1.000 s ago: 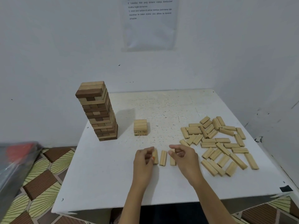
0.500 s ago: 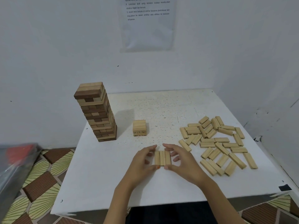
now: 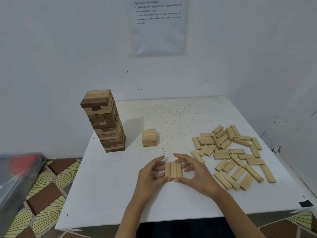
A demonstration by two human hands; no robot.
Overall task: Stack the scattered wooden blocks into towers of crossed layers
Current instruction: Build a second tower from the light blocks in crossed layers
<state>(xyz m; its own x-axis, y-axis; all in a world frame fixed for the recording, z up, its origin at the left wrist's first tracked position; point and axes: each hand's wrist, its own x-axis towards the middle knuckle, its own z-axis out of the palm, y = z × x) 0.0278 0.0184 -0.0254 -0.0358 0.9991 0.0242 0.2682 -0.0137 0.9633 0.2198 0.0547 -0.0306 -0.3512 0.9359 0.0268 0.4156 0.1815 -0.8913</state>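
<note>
Head view, and both forearms come in from six o'clock, meeting at the near middle of the white table (image 3: pixel 120 194). The left hand (image 3: pixel 151 176) cups the left side of a three-block row (image 3: pixel 173 169), fingers gently bent against it, thumb tucked at its near end. The right hand (image 3: pixel 195 176) mirrors it from three o'clock: index finger reaching past the far end, thumb tip at the near end, touching the left thumb. So both hands are gripping that row, squeezed between them, flat on the tabletop.

The row is three pale, smooth wooden bars, long sides touching, pointing toward twelve o'clock. At eleven o'clock from the hands sits a small stack (image 3: pixel 149 137) of the same pale wood, with dark marks on its end faces. Off at ten o'clock stands the tall tower (image 3: pixel 104 121), crossed layers of mixed dark brown and light blocks, leaning slightly. At two to three o'clock lies the loose pile (image 3: pixel 235 157), pale bars at all angles, some overlapping.

The tabletop is speckled toward the far side. A printed sheet (image 3: pixel 158 26) hangs on the white wall at twelve o'clock.
</note>
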